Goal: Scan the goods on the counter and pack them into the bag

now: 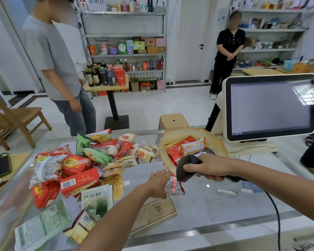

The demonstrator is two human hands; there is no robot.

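Risks first:
- Misread. The scanner's red line falls across the barcode label on the small packet, but the wrapper looks crinkled and glossy and sits tilted. I judge a no-read or double-read likely if I move off too soon. The screen, behind the bag and to its right, looks blank from here, so I can't confirm a registered item.
- Mix-up. The pile of unscanned goods runs up against the bag's left side, the nearest packs almost touching it. A careless sweep could knock one in unscanned.
- Bag. It's soft and slumped, the mouth partly filled by packs already inside. A drop from the near side could catch the rim and slide off onto the glass counter.
- Cable. It trails off the counter edge on the near right of the bag, so a fast swing could snag.

Hands:
- left hand: clasps the packet by its left edge, just in front of the bag's near rim, above the counter.
- right hand: wrapped round the scanner grip, over the bag's near edge, nose aimed down-left at the packet.
- The packet sits between the two hands, right under the scanner head, close to the bag mouth but outside it.
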